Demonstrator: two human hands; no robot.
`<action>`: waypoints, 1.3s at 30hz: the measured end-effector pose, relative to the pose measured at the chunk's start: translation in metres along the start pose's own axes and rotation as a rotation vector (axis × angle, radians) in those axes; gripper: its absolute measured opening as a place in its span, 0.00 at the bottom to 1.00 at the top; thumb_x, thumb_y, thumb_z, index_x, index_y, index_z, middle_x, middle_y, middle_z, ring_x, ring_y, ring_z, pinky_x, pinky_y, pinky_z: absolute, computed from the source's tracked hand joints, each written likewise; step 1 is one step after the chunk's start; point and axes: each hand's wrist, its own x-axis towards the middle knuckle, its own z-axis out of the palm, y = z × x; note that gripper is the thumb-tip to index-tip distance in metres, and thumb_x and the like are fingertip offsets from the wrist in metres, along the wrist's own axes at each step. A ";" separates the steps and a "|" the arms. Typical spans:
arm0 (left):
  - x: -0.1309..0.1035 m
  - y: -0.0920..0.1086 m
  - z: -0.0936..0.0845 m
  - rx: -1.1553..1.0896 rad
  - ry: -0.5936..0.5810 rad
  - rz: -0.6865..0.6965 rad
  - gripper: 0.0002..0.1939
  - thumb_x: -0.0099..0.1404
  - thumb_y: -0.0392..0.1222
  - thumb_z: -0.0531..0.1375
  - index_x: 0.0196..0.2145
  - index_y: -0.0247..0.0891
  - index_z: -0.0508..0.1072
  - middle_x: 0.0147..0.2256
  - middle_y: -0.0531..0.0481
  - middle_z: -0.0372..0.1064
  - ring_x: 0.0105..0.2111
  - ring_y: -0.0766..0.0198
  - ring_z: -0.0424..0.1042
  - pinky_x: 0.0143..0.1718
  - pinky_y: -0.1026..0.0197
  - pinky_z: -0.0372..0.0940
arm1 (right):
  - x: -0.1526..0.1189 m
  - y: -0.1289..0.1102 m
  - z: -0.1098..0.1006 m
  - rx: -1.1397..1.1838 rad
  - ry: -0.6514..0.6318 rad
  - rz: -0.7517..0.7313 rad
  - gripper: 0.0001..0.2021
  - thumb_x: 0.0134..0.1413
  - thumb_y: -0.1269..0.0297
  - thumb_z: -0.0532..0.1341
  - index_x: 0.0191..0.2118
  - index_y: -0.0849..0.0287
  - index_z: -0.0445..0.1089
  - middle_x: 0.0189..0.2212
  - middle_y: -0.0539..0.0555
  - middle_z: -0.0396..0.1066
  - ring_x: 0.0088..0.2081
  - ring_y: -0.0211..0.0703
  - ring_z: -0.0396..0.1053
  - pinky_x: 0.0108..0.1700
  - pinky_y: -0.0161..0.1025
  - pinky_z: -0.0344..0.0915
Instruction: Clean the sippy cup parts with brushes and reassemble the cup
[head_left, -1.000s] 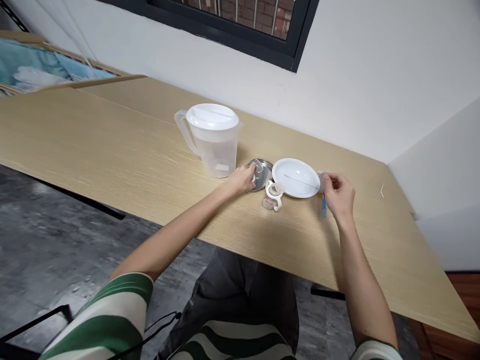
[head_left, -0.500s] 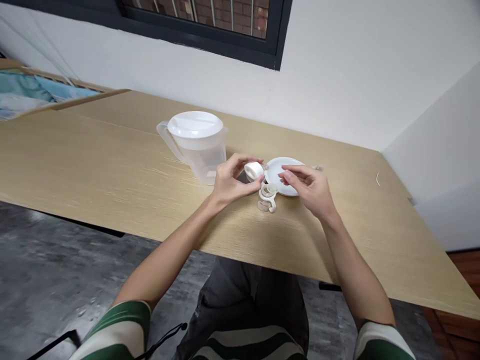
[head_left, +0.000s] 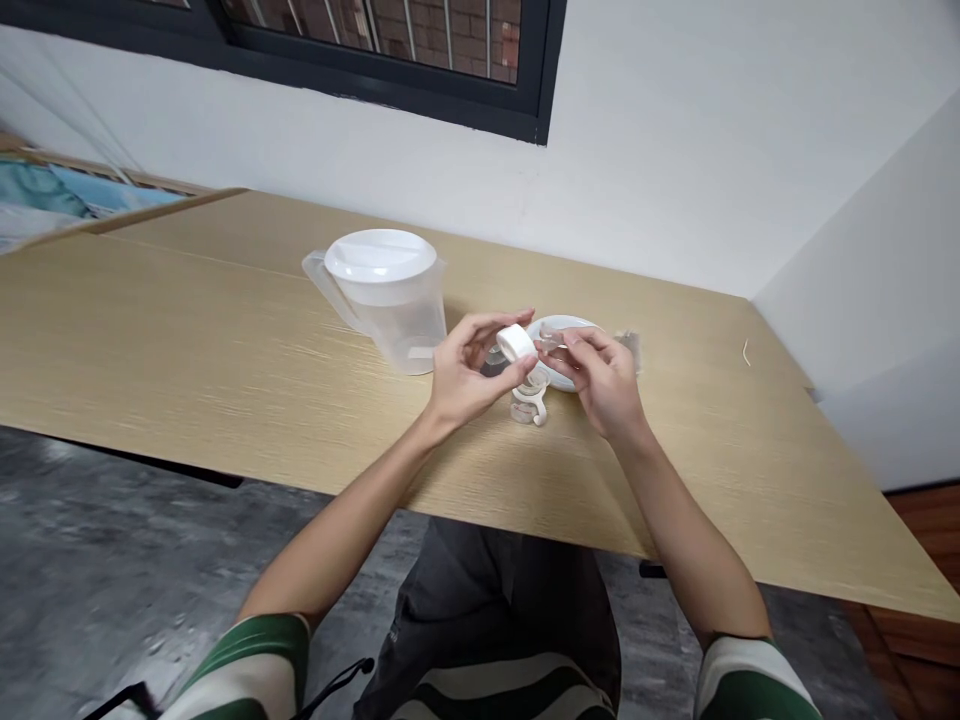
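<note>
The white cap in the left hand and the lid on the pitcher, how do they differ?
The small white cap is pinched in the left hand, held above the table and tilted; the pitcher lid lies flat, seated on the clear pitcher. The cap is far smaller than the lid. The right hand reaches toward the cap, while no hand touches the lid. Both are round and white.

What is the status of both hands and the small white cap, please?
Left hand grips white cap. Right hand pinches small clear piece beside it. Jug, plate behind.
</note>
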 end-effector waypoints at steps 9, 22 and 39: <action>-0.030 0.014 -0.009 -0.411 0.159 -0.427 0.24 0.60 0.54 0.74 0.51 0.41 0.79 0.53 0.41 0.79 0.49 0.59 0.80 0.51 0.61 0.75 | -0.009 -0.005 -0.001 -0.115 0.005 -0.101 0.16 0.59 0.47 0.69 0.38 0.54 0.74 0.35 0.52 0.78 0.34 0.38 0.74 0.34 0.36 0.71; -0.071 0.027 0.001 -0.637 0.224 -0.715 0.27 0.57 0.49 0.77 0.51 0.36 0.80 0.45 0.44 0.79 0.42 0.65 0.78 0.47 0.68 0.74 | -0.020 -0.019 0.011 -0.801 -0.438 -0.519 0.14 0.60 0.55 0.71 0.44 0.55 0.72 0.40 0.54 0.75 0.40 0.44 0.73 0.43 0.42 0.73; -0.086 0.017 0.003 -0.726 0.170 -0.791 0.29 0.56 0.56 0.76 0.48 0.35 0.78 0.42 0.43 0.79 0.37 0.60 0.78 0.37 0.64 0.73 | -0.016 -0.029 0.019 -0.986 -0.650 -0.500 0.28 0.52 0.51 0.76 0.56 0.52 0.74 0.53 0.58 0.76 0.58 0.56 0.72 0.59 0.55 0.69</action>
